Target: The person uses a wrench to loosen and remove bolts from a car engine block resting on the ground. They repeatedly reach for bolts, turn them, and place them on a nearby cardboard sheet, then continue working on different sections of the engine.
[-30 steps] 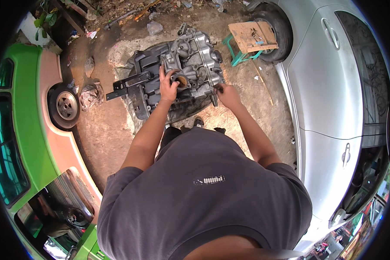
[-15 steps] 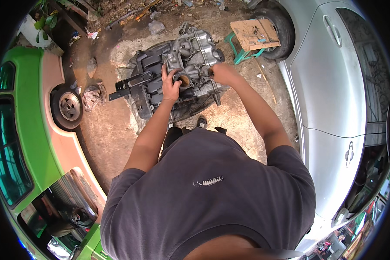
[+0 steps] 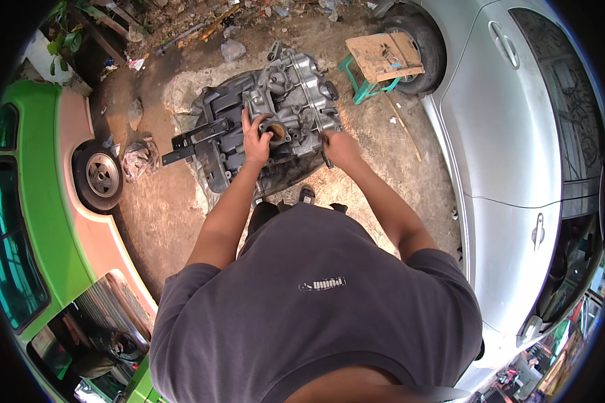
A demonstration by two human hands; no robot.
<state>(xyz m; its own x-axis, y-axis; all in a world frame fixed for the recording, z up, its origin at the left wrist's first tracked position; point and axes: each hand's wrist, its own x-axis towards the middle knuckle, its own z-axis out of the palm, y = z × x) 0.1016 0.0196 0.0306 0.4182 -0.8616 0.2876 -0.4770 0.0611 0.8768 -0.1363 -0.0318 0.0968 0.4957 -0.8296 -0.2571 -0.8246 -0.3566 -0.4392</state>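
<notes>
Left hand [image 3: 256, 144] splayed, engine [image 3: 273, 86] right under it
Right hand [image 3: 341, 148] curled at its right edge, can't tell what's gripped

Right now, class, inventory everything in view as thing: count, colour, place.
Bulky metal engine: 1, grey, upper middle
Plastic stool: 1, teal, upper right
Flat board: 1, brown, on stool, bearing small items
Rounded car: 1, silver, right
Boxy vehicle: 1, green and peach, left
Round wheels: 2, dark, one per vehicle
Clear plastic bag: 1, pale, beyond engine
Crumpled bundle: 1, brownish, by left wheel
Thin stick: 1, tan, right ground
Leafy plant: 1, green, upper left
Short-sleeved shirt: 1, grey, on person
Left hand: 1, bare, on engine
Right hand: 1, bare, engine's right side, grip unclear
</notes>
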